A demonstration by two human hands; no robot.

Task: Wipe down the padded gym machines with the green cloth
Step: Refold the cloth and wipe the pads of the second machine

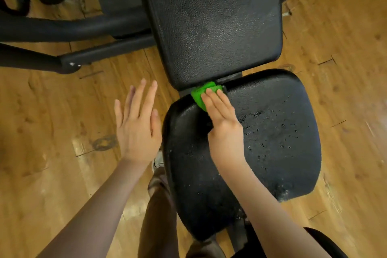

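Head view, near to far: left hand (137,126) hovers flat, fingers (144,98) wide and straight, holding nothing, above the wooden floor (52,121) beside the black seat pad (272,132). Right hand (222,119) presses the green cloth (200,94) with straight fingers (217,100) at the seat's far edge, by the gap below the back pad (209,27).

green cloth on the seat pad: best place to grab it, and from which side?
Probably the bunched far end of the green cloth, sticking out past the right hand's fingertips by the gap between seat pad and back pad. Come from above on the left: the right hand's straight fingers press its near part flat, the back pad crowds the far side, and the open left hand hovers nearby.
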